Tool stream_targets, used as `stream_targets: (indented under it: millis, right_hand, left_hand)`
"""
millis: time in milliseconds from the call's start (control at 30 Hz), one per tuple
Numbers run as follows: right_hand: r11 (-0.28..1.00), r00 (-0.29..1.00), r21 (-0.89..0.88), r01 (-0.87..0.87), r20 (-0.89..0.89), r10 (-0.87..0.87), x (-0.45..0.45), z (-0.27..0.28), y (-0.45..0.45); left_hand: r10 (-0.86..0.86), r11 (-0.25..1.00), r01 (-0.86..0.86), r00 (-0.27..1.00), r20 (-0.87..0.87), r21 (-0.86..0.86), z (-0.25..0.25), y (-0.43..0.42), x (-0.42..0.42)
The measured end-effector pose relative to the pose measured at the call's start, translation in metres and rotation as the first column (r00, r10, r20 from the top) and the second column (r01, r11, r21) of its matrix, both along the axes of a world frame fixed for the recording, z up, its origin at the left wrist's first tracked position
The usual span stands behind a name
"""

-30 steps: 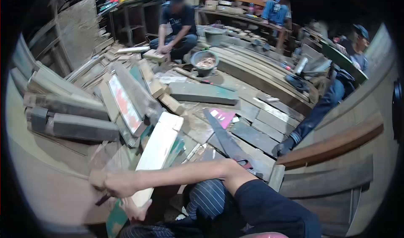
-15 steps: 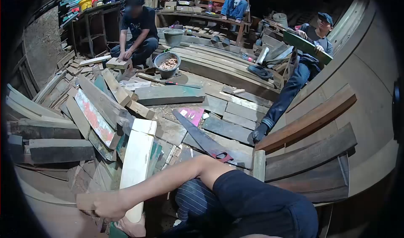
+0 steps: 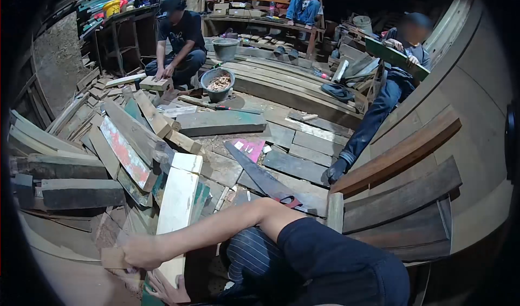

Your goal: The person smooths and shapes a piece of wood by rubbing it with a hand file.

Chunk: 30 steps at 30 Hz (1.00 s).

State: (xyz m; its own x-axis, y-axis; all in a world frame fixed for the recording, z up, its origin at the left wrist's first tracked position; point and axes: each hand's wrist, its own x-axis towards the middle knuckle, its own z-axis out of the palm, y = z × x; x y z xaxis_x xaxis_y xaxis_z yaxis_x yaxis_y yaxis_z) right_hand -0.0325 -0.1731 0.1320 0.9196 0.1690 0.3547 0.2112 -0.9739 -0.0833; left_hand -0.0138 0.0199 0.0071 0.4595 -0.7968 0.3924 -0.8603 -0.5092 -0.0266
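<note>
A long pale wooden board (image 3: 177,206) slants down toward me, its far end resting among other timber. At its near end my left hand (image 3: 167,291) grips the edges, fingers on one side and thumb on the other. My right arm reaches across the board, and my right hand (image 3: 140,252) is closed around a small wooden block-like piece (image 3: 112,257), blurred by motion, left of the board. Whether that piece has a handle, I cannot tell. A handsaw (image 3: 262,178) with a red handle lies on the planks beyond my arm.
Stacked timber (image 3: 81,193) crowds the left side. A bucket of wood chips (image 3: 218,84) stands farther back. One person (image 3: 181,40) squats at the back left; another (image 3: 403,62) sits at right holding a green board (image 3: 395,58). Curved beams (image 3: 401,151) lie at right.
My right hand has risen slightly with the wooden piece. The fingers of my left hand have shifted and look more spread at the board's near end. The view has moved a little.
</note>
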Motion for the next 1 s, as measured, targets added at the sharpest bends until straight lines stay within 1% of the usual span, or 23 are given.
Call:
stream_targets:
  millis: [67,100,133,200,233,267,333,400,433,533,567,600,633,667,700,733,767,800,867,967,1000]
  right_hand:
    - [1.0,0.997,0.008,0.025,0.066,-0.026,0.012,-0.018,-0.007]
    - [0.998,0.997,-0.028,0.055,0.048,-0.054,0.004,-0.008,-0.009]
    - [0.998,0.998,-0.032,0.055,0.025,-0.054,0.0,-0.002,-0.012]
    - [0.998,0.998,-0.042,0.053,-0.022,-0.054,-0.004,0.005,-0.013]
    - [0.998,0.998,-0.021,0.061,0.016,-0.061,0.001,-0.002,-0.011]
    - [0.997,0.998,-0.043,0.057,0.002,-0.056,0.003,-0.004,-0.012]
    - [0.995,0.999,-0.085,0.043,-0.026,-0.046,0.006,-0.008,-0.011]
    - [0.997,0.997,-0.049,0.063,-0.03,-0.065,0.005,-0.008,-0.009]
    - [0.997,0.996,-0.03,0.076,-0.033,-0.077,0.003,-0.007,-0.009]
    - [0.995,0.997,-0.076,0.058,-0.045,-0.061,0.005,-0.009,-0.007]
    - [0.996,0.998,0.076,0.039,-0.045,-0.036,-0.002,-0.005,-0.008]
    - [0.997,0.988,-0.037,0.064,-0.138,-0.068,-0.004,0.006,-0.005]
    - [0.995,0.998,0.078,-0.054,0.018,0.052,-0.002,-0.006,-0.01]
    - [0.998,0.999,0.054,-0.03,0.025,0.028,-0.006,-0.004,-0.01]
    - [0.997,0.996,-0.046,0.055,-0.072,-0.058,-0.002,-0.009,-0.012]
    - [0.997,0.998,0.062,0.035,-0.059,-0.032,-0.01,0.001,-0.011]
    - [0.999,0.996,0.007,0.035,-0.081,-0.034,-0.012,0.006,-0.015]
    - [1.0,0.999,-0.002,-0.011,-0.053,0.011,-0.014,0.009,-0.019]
    - [0.999,0.997,-0.042,0.011,-0.071,-0.014,-0.017,0.014,-0.019]
    - [0.999,0.995,-0.044,0.027,-0.096,-0.031,-0.016,0.014,-0.019]
    - [0.999,0.992,-0.002,0.042,-0.116,-0.042,-0.018,0.02,-0.017]
  left_hand:
    - [-0.116,0.959,0.136,0.989,0.092,-0.25,0.031,0.001,0.001]
    - [-0.164,0.91,0.209,0.975,0.152,-0.358,0.046,0.004,0.001]
    - [-0.201,0.864,0.265,0.961,0.189,-0.429,0.063,0.009,0.005]
    - [-0.263,0.794,0.348,0.936,0.233,-0.499,0.101,0.014,0.008]
    - [-0.294,0.757,0.388,0.921,0.255,-0.526,0.122,0.015,0.011]
    - [-0.33,0.712,0.432,0.902,0.28,-0.553,0.142,0.015,0.012]
    - [-0.388,0.644,0.5,0.866,0.316,-0.579,0.177,0.018,0.014]
    - [-0.451,0.567,0.57,0.819,0.355,-0.594,0.211,0.023,0.016]
    - [-0.49,0.524,0.606,0.789,0.371,-0.598,0.228,0.023,0.017]
    - [-0.617,0.385,0.708,0.675,0.406,-0.592,0.273,0.027,0.018]
    - [-0.652,0.345,0.733,0.637,0.411,-0.587,0.288,0.032,0.016]
    - [-0.687,0.308,0.75,0.601,0.408,-0.585,0.302,0.036,0.015]
    - [-0.719,0.275,0.767,0.564,0.406,-0.58,0.313,0.041,0.013]
    - [-0.75,0.239,0.779,0.527,0.399,-0.579,0.324,0.047,0.011]
    - [-0.779,0.204,0.789,0.489,0.393,-0.579,0.333,0.049,0.01]
    - [-0.801,0.175,0.798,0.456,0.388,-0.576,0.342,0.053,0.007]
    - [-0.815,0.158,0.799,0.437,0.381,-0.58,0.346,0.057,0.006]
    - [-0.824,0.149,0.799,0.426,0.374,-0.582,0.352,0.061,0.005]
    - [-0.839,0.113,0.804,0.392,0.378,-0.584,0.363,0.065,0.002]
    - [-0.837,0.103,0.804,0.388,0.385,-0.586,0.371,0.074,-0.002]
    - [-0.833,0.106,0.805,0.392,0.39,-0.583,0.372,0.078,-0.003]
